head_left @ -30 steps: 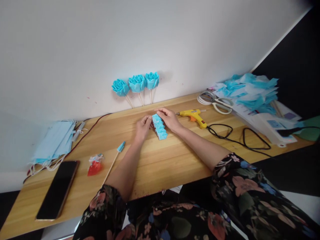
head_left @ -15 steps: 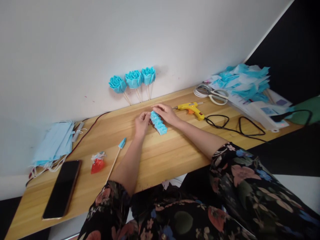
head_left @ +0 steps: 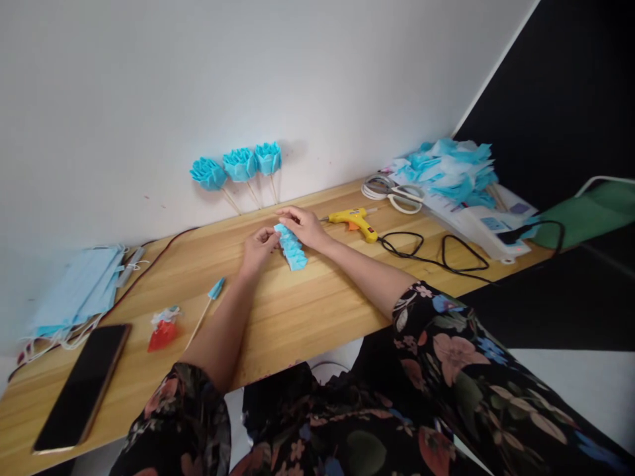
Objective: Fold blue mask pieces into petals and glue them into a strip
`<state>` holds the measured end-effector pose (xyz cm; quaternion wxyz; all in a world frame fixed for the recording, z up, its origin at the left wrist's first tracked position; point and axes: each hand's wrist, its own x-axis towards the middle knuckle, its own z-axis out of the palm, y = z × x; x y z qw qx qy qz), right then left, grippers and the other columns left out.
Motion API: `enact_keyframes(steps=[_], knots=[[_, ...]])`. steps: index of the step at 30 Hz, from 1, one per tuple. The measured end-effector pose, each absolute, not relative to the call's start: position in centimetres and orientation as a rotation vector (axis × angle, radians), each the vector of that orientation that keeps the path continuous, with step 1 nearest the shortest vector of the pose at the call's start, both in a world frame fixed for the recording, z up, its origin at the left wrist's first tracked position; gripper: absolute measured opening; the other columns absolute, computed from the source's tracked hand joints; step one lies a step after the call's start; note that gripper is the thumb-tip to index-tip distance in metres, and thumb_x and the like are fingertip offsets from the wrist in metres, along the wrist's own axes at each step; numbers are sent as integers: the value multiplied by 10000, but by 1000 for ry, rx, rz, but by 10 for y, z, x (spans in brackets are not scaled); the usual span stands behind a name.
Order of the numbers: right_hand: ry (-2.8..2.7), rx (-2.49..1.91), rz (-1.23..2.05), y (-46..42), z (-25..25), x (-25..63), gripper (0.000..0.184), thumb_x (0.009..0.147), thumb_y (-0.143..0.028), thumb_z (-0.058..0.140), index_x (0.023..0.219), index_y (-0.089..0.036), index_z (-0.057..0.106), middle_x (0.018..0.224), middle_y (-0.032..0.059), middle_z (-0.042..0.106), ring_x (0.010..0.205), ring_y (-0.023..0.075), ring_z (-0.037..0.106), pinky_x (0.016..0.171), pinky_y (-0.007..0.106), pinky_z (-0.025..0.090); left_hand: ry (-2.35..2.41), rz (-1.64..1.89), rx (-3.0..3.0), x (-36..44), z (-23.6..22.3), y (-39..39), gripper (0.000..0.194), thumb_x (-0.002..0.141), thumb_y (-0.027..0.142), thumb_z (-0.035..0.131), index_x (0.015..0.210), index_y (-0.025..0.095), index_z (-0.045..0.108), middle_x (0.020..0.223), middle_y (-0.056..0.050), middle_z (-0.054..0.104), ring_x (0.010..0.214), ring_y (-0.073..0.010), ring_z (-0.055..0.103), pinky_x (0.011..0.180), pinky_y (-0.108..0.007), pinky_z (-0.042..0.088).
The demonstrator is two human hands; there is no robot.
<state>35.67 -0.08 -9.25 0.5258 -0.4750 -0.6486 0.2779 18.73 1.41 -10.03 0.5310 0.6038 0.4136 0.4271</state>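
A pleated light-blue fabric strip [head_left: 291, 248] lies at a slant on the wooden table, its folds overlapping in a row. My left hand [head_left: 260, 248] pinches its upper left edge between thumb and fingers. Over its far end curves my right hand [head_left: 303, 227], with the fingers bent down onto the strip; their tips are partly hidden. Left of my left forearm, a thin stick with a rolled blue tip [head_left: 216, 289] rests on the table. A yellow glue gun [head_left: 353, 219] lies just right of my right hand.
Three blue fabric flowers [head_left: 241, 164] on sticks lean against the wall. Face masks [head_left: 82, 284], a phone [head_left: 82, 387] and a red packet [head_left: 163, 334] lie left. Scissors [head_left: 407, 198], blue and white scraps [head_left: 451, 168] and a power strip [head_left: 489, 238] with looping black cord are right.
My view has turned slightly, so everything sits further left in the picture. Both hands stay at the pleated strip, with the fingers shifting only a little.
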Motion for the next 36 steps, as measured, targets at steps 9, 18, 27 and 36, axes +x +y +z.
enact_keyframes(steps=[9,18,27,36], knots=[[-1265,-1004,993,7,-101,359,587,947,-658,509,1300,-211,650,851,16,624,718,142,567,641,261,488,942,1230,1333,186,-103,24,340,658,453,807,719,186,605,555,30,605,482,-78,487,499,-203,362],[-1338,-994,905,6,-101,353,593,905,-711,533,1122,-193,726,873,27,632,767,147,540,703,266,469,962,1239,1329,189,-99,20,354,681,488,789,705,182,612,533,51,527,482,-71,425,494,-212,329],[-1343,-1045,1003,1,-101,353,478,824,-666,640,870,-190,635,729,-31,553,675,117,471,619,241,392,954,1269,1242,192,-97,19,373,629,494,810,688,179,620,505,64,498,474,-69,394,492,-224,286],[-1400,-1141,912,1,-103,352,413,846,-604,593,753,-205,551,657,-42,471,635,120,419,589,257,338,874,1198,1232,189,-99,18,368,631,486,824,713,173,649,545,41,554,502,-78,457,529,-223,339]])
